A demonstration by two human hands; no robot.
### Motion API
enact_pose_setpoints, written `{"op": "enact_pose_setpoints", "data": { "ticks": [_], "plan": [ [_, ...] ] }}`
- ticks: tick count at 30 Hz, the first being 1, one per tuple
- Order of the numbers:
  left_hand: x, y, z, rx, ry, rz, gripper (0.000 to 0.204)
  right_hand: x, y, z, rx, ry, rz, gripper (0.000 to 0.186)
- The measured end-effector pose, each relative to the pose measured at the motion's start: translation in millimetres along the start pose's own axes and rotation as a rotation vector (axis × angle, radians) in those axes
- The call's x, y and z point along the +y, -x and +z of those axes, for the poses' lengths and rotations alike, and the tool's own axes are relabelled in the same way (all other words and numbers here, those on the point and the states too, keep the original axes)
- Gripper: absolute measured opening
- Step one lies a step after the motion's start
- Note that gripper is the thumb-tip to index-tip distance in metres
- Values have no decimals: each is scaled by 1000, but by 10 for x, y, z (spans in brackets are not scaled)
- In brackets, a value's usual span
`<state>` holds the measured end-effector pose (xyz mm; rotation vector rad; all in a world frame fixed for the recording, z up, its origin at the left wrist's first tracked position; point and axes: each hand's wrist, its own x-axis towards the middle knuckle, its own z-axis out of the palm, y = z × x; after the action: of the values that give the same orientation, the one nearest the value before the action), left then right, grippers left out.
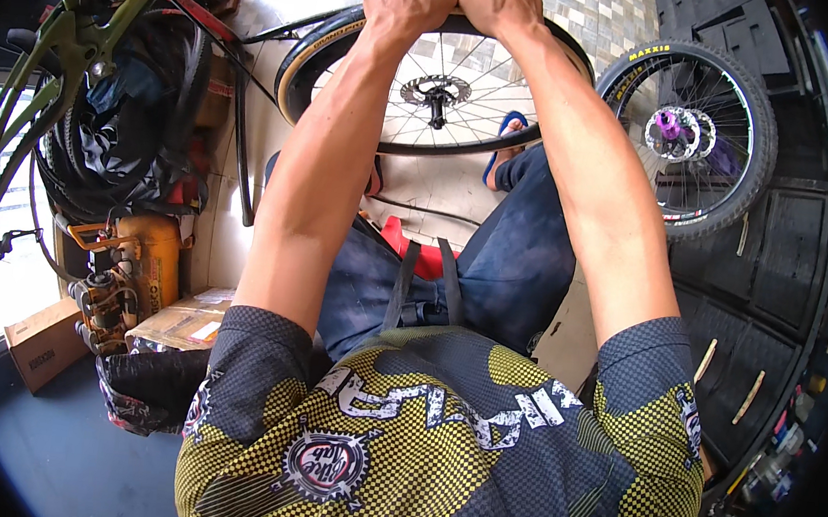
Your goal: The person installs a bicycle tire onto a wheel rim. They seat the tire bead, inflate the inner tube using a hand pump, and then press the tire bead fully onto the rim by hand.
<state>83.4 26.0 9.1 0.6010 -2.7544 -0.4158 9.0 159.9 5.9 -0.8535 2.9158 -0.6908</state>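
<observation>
Both my arms stretch forward to a bicycle wheel with a tan-sided tyre, a black rim, thin spokes and a brake rotor at its hub. My left hand is closed over the far edge of the wheel, its fingers wrapped round the tyre. Close beside it, nearly touching, my right hand grips the same far edge. The part of the tyre under both hands is hidden. The wheel's near side rests by my legs, between my feet.
A second wheel with a knobbly tyre and purple hub stands at right against black drawers. At left are a green bike frame, hanging tyres, an orange air compressor and cardboard boxes. Tiled floor lies ahead.
</observation>
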Motion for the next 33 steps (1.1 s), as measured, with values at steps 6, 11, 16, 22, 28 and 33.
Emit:
{"op": "enact_pose_setpoints", "data": {
  "ticks": [6,11,16,22,28,33],
  "plan": [
    [-120,76,-6,-3,78,131,62,155,0,-36,-14,-22,-33,58],
    [-944,81,-80,32,618,147,52,156,-91,-44,-52,-25,-112,78],
    [-1299,139,-59,35,474,-32,63,229,-279,74,-17,4,-112,78],
    [-1234,151,-13,20,297,-89,61,-138,-329,160,-132,92,-212,76],
    [-921,-6,-40,45,185,69,57,-169,-416,196,4,95,-288,67],
    [-568,-257,107,59,85,98,54,-121,-560,242,10,101,-307,61]
  ]
}}
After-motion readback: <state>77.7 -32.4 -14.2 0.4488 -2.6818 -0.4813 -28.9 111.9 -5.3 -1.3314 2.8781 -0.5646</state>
